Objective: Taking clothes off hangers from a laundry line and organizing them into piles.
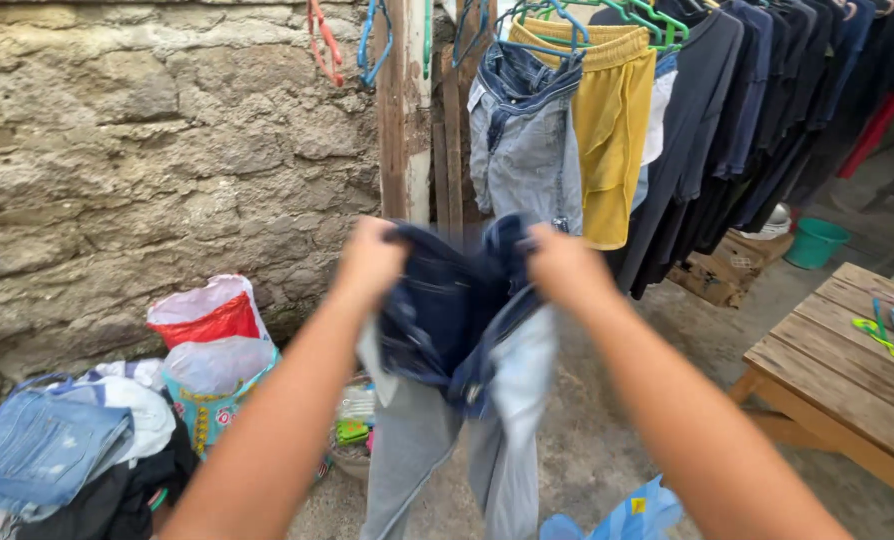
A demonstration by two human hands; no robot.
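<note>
Background: a rough stone wall (147,160) stands behind a wooden post (404,110), and a rail of hung clothes (727,90) runs off to the right of that post.
Jeans: I hold a pair of dark blue jeans (447,310) up in front of the post, its pale inside-out legs hanging toward the ground.
Left grip: my left hand (369,262) is bunched tight on the waistband.
Right grip: my right hand (564,265) is closed on the other side of the waistband.
Risk: I judge the dangling legs could drag on the dusty ground, or slip if one fist loosens.
Below the post: a heap of clothes (57,450) and bags (212,350) could snag the hems.
</note>
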